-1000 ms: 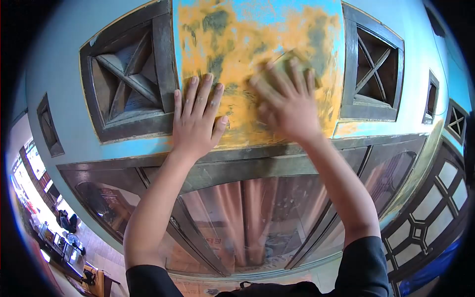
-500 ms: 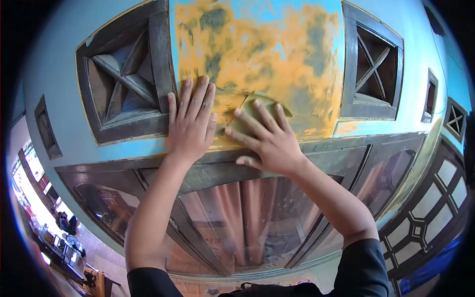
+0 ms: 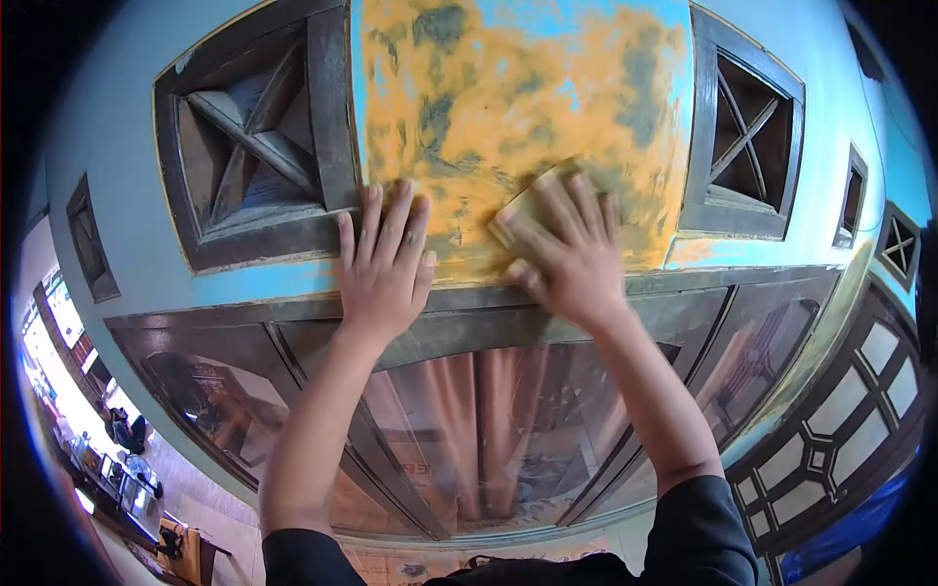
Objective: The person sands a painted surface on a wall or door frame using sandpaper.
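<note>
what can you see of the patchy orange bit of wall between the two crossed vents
The patchy orange wall section is upright, its painted-looking surface blotched dark grey-green, with bright blue showing at the top and edges. It looks worn and uneven. Dark-framed vents flank it, and a dark beam runs below. The left hand lies flat near its lower left corner; the right hand, slightly blurred, presses a thin yellowish sheet against it.

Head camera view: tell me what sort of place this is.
Probably a house or similar building under repair. Curtains show behind glass, a dark door with pale panels stands to the right, and the wall section above the glass is patchy orange, blue and dark, as if being sanded.
</note>
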The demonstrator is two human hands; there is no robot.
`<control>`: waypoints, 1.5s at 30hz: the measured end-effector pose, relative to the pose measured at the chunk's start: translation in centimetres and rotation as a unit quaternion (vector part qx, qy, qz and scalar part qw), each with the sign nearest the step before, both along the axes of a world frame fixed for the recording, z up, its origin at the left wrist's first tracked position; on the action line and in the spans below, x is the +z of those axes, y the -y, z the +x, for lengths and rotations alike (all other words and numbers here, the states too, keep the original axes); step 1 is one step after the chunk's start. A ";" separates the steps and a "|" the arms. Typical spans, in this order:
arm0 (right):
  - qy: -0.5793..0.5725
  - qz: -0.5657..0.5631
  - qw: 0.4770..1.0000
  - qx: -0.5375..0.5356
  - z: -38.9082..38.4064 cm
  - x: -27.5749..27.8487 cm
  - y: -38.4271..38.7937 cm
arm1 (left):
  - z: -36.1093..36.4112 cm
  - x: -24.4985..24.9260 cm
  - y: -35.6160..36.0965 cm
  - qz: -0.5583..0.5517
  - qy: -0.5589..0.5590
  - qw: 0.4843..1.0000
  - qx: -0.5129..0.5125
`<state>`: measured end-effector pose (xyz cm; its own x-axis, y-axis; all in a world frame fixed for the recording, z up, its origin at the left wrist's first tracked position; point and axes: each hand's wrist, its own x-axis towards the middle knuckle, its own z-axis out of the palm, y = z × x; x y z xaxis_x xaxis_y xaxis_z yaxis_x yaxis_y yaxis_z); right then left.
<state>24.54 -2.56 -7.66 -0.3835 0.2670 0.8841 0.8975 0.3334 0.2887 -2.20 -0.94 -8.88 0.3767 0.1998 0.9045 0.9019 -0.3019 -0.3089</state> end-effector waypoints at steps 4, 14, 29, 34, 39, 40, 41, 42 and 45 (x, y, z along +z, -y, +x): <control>-0.143 0.093 0.985 -0.004 1.1 1.4 -0.7 | 0.2 -3.2 0.1 -0.013 0.009 1.000 -0.002; -0.205 0.064 0.976 -0.028 5.0 -4.0 -1.3 | 2.3 -7.3 0.5 -0.044 0.056 0.997 -0.014; -0.182 0.029 0.983 -0.020 8.9 -9.5 -0.2 | 6.0 -7.2 0.7 -0.041 0.016 0.999 -0.017; -0.259 0.081 0.961 -0.051 15.0 -9.0 -1.3 | 6.5 -6.3 1.4 -0.052 0.001 0.998 -0.019; -0.199 0.038 0.978 -0.043 12.8 -10.0 -0.2 | 8.5 -4.4 1.7 -0.055 -0.030 0.998 -0.030; -0.146 0.021 0.989 -0.023 12.6 -10.6 -0.1 | 9.2 -3.8 1.8 -0.056 -0.040 0.997 -0.037; -0.124 0.003 0.991 -0.047 13.6 -10.5 0.2 | 10.0 -3.2 1.7 -0.058 -0.053 0.996 -0.045; -0.173 0.028 0.983 -0.057 15.0 -10.2 0.0 | 10.8 -2.7 1.6 -0.053 -0.054 0.996 -0.053; -0.330 0.087 0.936 -0.081 18.4 -9.0 -1.4 | 13.1 -1.2 1.4 -0.047 -0.073 0.995 -0.057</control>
<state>42.92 -1.13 -16.61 0.2950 0.1048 0.9497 0.9341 0.1776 -0.3097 10.93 -2.33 -10.04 0.5271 0.2298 0.8181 0.8081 -0.4335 -0.3989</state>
